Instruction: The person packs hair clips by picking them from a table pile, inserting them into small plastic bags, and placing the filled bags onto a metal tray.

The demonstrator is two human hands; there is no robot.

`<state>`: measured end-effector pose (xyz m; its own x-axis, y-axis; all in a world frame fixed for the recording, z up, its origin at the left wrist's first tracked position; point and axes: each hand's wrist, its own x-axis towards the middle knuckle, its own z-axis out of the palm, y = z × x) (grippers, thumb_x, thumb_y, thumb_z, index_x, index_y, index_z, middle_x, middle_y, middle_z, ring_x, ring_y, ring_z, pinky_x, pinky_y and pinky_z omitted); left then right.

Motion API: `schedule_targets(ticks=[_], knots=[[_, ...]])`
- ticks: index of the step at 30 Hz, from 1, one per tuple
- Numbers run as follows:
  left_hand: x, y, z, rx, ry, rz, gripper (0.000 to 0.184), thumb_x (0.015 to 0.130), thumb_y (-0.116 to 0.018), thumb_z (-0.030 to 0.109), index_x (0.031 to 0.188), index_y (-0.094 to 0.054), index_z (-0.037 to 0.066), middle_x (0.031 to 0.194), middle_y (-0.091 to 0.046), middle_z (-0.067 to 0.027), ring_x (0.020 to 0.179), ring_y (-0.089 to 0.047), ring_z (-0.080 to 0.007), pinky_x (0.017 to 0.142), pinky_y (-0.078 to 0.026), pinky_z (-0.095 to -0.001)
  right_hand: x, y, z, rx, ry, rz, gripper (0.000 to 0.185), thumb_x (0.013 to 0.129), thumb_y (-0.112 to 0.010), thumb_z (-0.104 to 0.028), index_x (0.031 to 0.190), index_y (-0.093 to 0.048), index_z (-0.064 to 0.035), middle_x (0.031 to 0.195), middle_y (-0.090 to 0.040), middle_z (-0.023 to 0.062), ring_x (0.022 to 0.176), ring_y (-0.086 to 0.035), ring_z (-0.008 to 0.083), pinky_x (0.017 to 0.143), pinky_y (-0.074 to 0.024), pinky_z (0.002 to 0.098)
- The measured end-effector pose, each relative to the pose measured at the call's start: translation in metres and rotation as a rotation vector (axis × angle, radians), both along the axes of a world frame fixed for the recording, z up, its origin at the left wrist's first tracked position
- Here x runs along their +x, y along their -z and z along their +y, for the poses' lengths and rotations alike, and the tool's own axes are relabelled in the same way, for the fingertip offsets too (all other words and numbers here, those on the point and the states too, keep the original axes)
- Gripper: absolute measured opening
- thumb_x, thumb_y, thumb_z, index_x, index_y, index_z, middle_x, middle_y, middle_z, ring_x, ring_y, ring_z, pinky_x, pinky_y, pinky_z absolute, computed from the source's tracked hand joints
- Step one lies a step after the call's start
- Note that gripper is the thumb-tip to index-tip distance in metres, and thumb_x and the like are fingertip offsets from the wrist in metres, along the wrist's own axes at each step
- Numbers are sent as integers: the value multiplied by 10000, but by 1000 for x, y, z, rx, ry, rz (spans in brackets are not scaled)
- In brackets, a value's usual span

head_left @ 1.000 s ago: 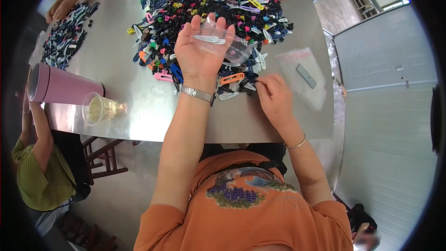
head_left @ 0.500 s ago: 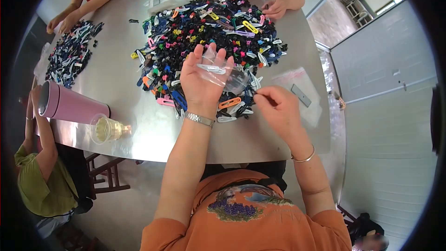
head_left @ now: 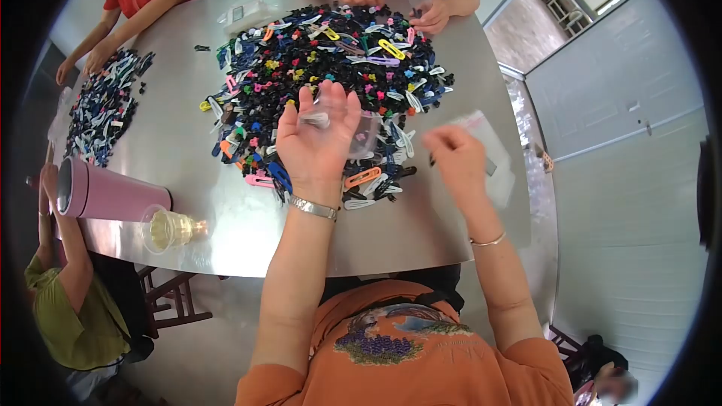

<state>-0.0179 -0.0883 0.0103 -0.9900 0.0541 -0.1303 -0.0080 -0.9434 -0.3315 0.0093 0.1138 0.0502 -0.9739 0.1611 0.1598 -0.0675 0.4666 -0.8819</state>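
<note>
My left hand (head_left: 320,135) is palm up over the near side of a heap of hair clips (head_left: 301,60), its fingers stretched out. A clear plastic bag (head_left: 362,135) lies across that palm and fingers, and a white snap clip (head_left: 314,119) shows on the palm, apparently inside the bag. To the right of the heap, my right hand (head_left: 457,158) is above the table, thumb and fingers pinched together. A small black piece (head_left: 432,159) sticks out at its fingertips, too blurred to name exactly. Near my left wrist are an orange snap clip (head_left: 362,178) and a blue one (head_left: 280,176).
Partly behind my right hand lies a stack of clear bags (head_left: 500,180). A pink tumbler (head_left: 116,189) and a plastic cup (head_left: 167,230) stand at the left. A smaller clip heap (head_left: 109,105) lies beyond them. Other people's hands (head_left: 430,16) work across the table.
My right hand has moved right, away from the bag, with the small black piece at its fingertips. My left hand has shifted slightly left and down in view with the bag.
</note>
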Motion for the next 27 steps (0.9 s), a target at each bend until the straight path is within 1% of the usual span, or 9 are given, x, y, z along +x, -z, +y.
schedule_targets(ticks=[2, 5, 6, 7, 9, 12, 15, 21, 27], knots=[[-2, 1, 2, 20, 22, 13, 271, 923, -452, 267, 1001, -602, 54, 1120, -597, -188, 1078, -554, -352, 997, -383, -561, -1, 29, 8, 263, -180, -139, 181, 842, -662, -150, 934, -672, 5, 763, -646, 13, 686, -559, 71, 626, -460, 238], [-2, 3, -1, -11, -1, 34, 273, 919, -468, 262, 1023, -610, 54, 1120, -596, -191, 1084, -547, -355, 1007, -373, -558, -18, 55, 6, 111, -144, -10, 203, 838, -657, -152, 964, -662, 7, 761, -651, 35, 685, -573, 90, 637, -464, 242], [-3, 4, -3, -52, -11, 68, 267, 916, -477, 257, 1024, -615, 56, 1131, -593, -188, 1085, -547, -355, 1005, -374, -556, -26, 44, 2, 258, -94, 41, 211, 830, -634, -124, 999, -651, 1, 837, -668, 86, 729, -622, 178, 684, -491, 287], [-4, 5, -4, -93, -19, 104, 261, 912, -486, 252, 1025, -620, 58, 1142, -589, -186, 1086, -546, -355, 1003, -375, -555, -42, 50, 2, 250, -93, 41, 211, 830, -634, -124, 999, -651, 1, 837, -668, 86, 729, -622, 178, 684, -491, 287], [-3, 5, -4, -109, -14, 108, 256, 909, -494, 246, 1024, -626, 60, 1157, -584, -183, 1086, -547, -354, 1002, -375, -553, -71, 60, 5, 549, -172, 535, 220, 816, -612, -92, 1016, -641, -4, 904, -658, 134, 816, -636, 282, 746, -500, 350], [-4, 7, -1, -134, -9, 123, 250, 903, -508, 241, 1030, -633, 66, 1182, -575, -177, 1086, -548, -354, 998, -376, -550, -83, 59, 7, 598, -369, 368, 223, 805, -597, -71, 1016, -634, -7, 939, -638, 166, 887, -614, 341, 784, -493, 391], [-4, 11, 1, -150, 3, 143, 252, 900, -520, 242, 1041, -639, 70, 1194, -572, -175, 1079, -555, -358, 996, -378, -545, -69, 56, 9, 612, -341, 247, 210, 810, -602, -80, 1004, -629, -5, 920, -631, 166, 873, -620, 328, 764, -495, 392], [-4, 10, 1, -182, 19, 139, 255, 901, -514, 236, 1057, -632, 73, 1193, -574, -178, 1067, -568, -358, 990, -385, -536, -64, 66, 7, 435, -222, 295, 204, 817, -608, -104, 994, -630, -6, 907, -635, 171, 825, -623, 323, 736, -498, 397], [-2, 10, 2, -176, 19, 152, 251, 904, -512, 242, 1053, -629, 78, 1174, -585, -179, 1052, -574, -352, 980, -392, -529, -68, 55, 4, 546, -270, 119, 187, 775, -616, -124, 913, -639, 0, 863, -645, 172, 809, -624, 335, 724, -502, 402]])
